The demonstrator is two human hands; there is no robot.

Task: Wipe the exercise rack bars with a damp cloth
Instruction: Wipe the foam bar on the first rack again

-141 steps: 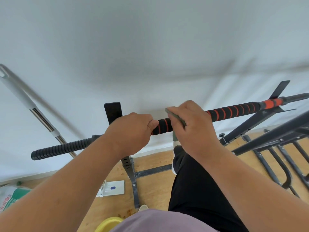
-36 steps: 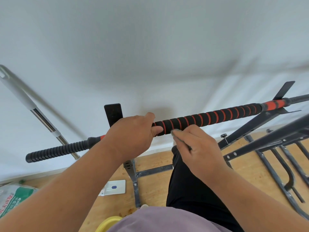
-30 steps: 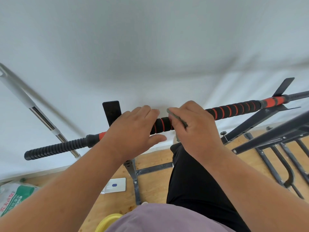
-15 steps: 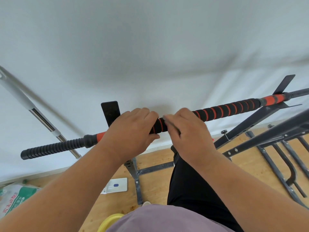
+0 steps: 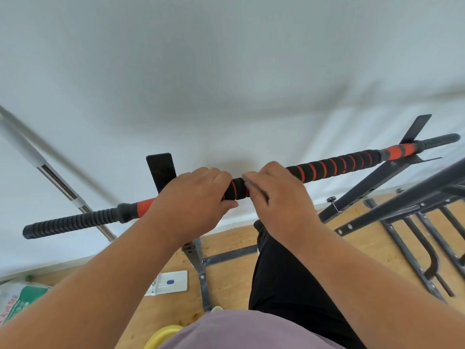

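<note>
Left hand [image 5: 193, 200] grasps padded bar [image 5: 332, 165], which runs from 8 to 2 o'clock. Right hand [image 5: 276, 197], just beside at 3 o'clock, pinches grey cloth [image 5: 255, 186] against the bar's foam.

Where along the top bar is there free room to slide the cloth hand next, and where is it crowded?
Free: the striped foam stretch of the bar from the right hand out to the orange band. Crowded: the middle, where the left hand holds the bar close beside the right, which presses the cloth on it, leaving only a short gap.
</note>
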